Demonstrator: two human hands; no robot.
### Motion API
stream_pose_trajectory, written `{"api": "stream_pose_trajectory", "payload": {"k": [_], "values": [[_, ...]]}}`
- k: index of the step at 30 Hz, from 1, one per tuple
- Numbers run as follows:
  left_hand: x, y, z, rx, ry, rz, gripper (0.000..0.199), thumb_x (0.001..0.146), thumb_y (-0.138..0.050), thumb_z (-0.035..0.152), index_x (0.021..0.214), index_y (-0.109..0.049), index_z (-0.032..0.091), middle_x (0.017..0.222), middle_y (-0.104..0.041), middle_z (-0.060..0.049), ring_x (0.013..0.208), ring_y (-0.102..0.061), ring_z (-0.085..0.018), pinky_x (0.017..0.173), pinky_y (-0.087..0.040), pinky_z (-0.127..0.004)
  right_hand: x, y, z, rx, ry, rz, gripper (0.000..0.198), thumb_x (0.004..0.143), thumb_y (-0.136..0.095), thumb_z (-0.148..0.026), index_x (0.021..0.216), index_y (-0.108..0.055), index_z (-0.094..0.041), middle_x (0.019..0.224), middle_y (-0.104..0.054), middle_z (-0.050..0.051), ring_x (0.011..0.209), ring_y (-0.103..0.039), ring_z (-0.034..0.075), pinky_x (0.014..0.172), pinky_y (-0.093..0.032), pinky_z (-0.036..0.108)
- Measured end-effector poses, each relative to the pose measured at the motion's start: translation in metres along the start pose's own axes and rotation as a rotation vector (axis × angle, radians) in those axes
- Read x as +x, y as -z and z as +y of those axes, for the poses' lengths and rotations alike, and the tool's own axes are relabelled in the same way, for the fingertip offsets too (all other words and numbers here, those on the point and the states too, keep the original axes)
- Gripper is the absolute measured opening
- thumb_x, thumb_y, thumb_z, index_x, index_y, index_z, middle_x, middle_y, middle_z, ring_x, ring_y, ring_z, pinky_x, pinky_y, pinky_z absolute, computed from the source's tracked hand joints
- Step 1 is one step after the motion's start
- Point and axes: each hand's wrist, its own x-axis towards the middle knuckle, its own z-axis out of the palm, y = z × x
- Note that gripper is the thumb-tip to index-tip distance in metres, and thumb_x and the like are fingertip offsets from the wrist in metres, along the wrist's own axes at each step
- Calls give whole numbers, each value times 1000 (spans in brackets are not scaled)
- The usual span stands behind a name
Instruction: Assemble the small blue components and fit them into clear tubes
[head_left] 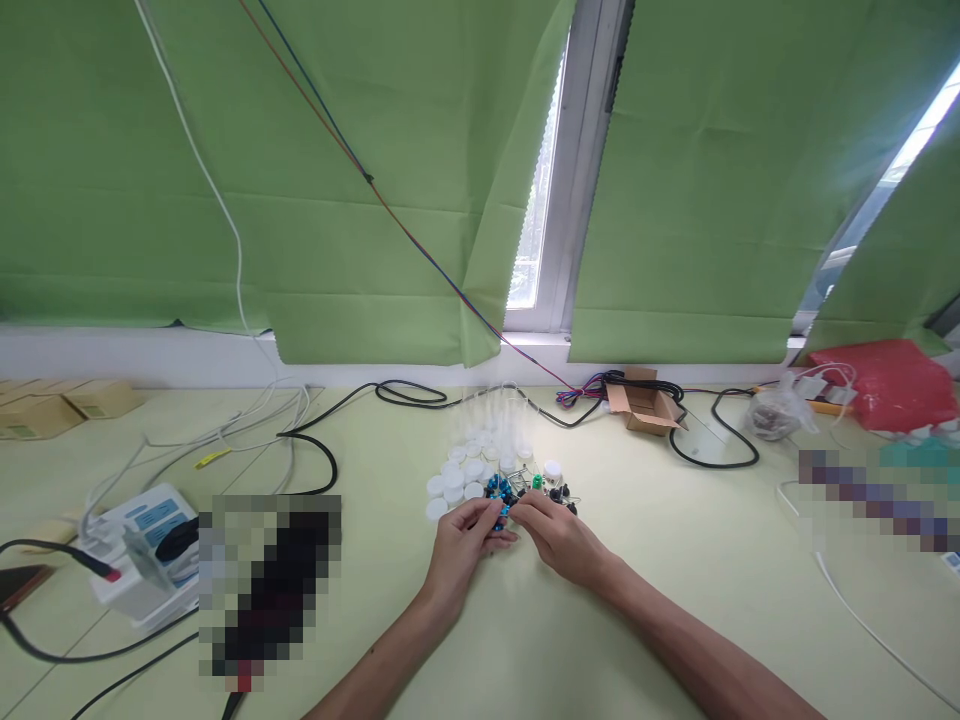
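Observation:
My left hand (459, 552) pinches a small blue part (505, 510) between thumb and forefinger, its other fingers curled below. From the right, my right hand (564, 538) brings its closed fingertips against the same spot; what exactly they grip is too small to make out. Just beyond my fingers lies a pile of small blue pieces (498, 486), with black pieces (559, 493) to the right and a green piece (537, 481) among thin metal bits. White round caps (453, 480) cluster on the left of the pile. Behind them stand several clear tubes (491, 415), faint against the wall.
An open cardboard box (646, 408) stands at the back right beside black cables (720, 462). A white power strip (142, 580) with plugs is on the left, yellowish boxes (45, 408) behind it. A red bag (885, 385) lies at the far right of the table (675, 560).

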Motion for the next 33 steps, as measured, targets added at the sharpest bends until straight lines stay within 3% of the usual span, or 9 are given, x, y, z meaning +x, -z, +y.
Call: {"api": "stream_pose_trajectory", "payload": {"k": [33], "values": [[0,-5,3,-8,33,38,36,70,-74,47,82,-69,14,71,-65,-2,62,-70,-17,61,-58,-25,-1,-2,2,-34,-24,7,24,97,-33,-8,103,-54,-19,90,-54,7,78,-54,17,72,-50,28]]}}
